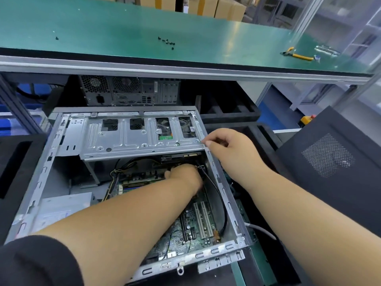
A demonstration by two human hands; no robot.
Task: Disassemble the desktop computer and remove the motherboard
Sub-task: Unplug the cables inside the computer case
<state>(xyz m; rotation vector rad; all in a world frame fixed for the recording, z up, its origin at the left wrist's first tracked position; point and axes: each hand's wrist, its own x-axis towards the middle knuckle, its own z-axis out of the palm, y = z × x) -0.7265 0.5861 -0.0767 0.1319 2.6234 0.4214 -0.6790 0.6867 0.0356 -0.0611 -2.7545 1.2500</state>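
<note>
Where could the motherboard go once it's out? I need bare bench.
The green shelf is bare between the lone screw and the screw cluster, and between that cluster and the yellow pliers. The case is crowded.

The left hand's (183,175) fingertips are disappearing under the drive cage (142,137), so its grip is unclear. The forearm is covering much of the motherboard (185,230). The screws (168,41) are showing only as dark specks.

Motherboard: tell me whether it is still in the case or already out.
Still in. The motherboard lies flat on the floor of the open case, and the left hand reaches down among its cables.
</note>
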